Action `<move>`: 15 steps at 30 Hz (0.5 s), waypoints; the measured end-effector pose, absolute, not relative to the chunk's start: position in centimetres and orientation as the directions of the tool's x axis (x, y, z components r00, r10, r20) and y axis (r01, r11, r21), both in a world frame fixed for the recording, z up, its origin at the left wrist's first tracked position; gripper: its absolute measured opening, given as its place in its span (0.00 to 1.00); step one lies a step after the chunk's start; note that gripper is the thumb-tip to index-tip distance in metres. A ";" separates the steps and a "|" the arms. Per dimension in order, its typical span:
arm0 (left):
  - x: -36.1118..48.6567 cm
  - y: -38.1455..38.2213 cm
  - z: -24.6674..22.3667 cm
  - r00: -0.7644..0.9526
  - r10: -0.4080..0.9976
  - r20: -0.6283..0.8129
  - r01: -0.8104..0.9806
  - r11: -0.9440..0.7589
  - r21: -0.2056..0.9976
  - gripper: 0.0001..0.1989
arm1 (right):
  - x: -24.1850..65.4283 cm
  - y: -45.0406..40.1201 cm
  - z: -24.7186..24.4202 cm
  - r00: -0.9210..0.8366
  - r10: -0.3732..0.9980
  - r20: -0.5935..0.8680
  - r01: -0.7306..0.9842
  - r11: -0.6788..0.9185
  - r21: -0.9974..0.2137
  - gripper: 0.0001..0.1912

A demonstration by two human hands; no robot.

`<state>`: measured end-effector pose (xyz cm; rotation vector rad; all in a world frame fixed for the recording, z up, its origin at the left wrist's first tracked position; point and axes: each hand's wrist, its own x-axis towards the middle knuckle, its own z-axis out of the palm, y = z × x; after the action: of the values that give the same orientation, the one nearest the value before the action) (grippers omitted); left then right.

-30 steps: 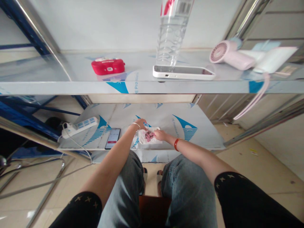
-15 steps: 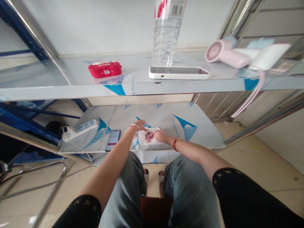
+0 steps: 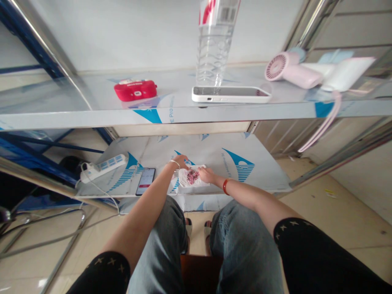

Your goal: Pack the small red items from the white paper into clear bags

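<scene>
On the lower shelf lies a crumpled white plastic bag [image 3: 184,179], spread open around a heap of small dark red and pink beads [image 3: 192,176]. My left hand [image 3: 181,161], with a bracelet at its wrist, is at the bag's upper left edge. Its fingers are bent together, and whatever they pinch is too small to make out. From the right, my right hand [image 3: 207,174], wearing a red bangle, closes on the bag's edge beside the beads. Its fingertips partly cover the plastic there.
Left of my hands lie a phone [image 3: 145,181] and a white power strip [image 3: 104,167] with its cable. The upper shelf [image 3: 174,110] overhangs, carrying a red case [image 3: 135,91], a water bottle [image 3: 214,53], a white-cased phone [image 3: 231,94] and a pink handheld fan [image 3: 294,71] with a dangling strap.
</scene>
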<state>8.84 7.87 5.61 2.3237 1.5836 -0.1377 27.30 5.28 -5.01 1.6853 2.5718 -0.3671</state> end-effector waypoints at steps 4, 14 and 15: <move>8.7 8.0 5.4 0.368 0.888 -0.278 0.924 -0.314 0.218 0.29 | 27.4 5.6 -5.2 -0.404 0.902 -0.150 0.906 0.372 -0.200 0.14; 8.8 7.8 5.6 0.377 0.887 -0.266 0.921 -0.329 0.209 0.29 | 27.8 5.3 -4.5 -0.405 0.900 -0.160 0.901 0.363 -0.236 0.12; 8.9 7.8 5.7 0.375 0.887 -0.268 0.923 -0.330 0.200 0.29 | 27.8 5.3 -4.5 -0.405 0.900 -0.158 0.899 0.361 -0.249 0.12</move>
<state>8.88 7.80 5.67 2.3237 1.5889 -0.1575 27.76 5.30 -4.54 1.7156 2.5957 -0.4692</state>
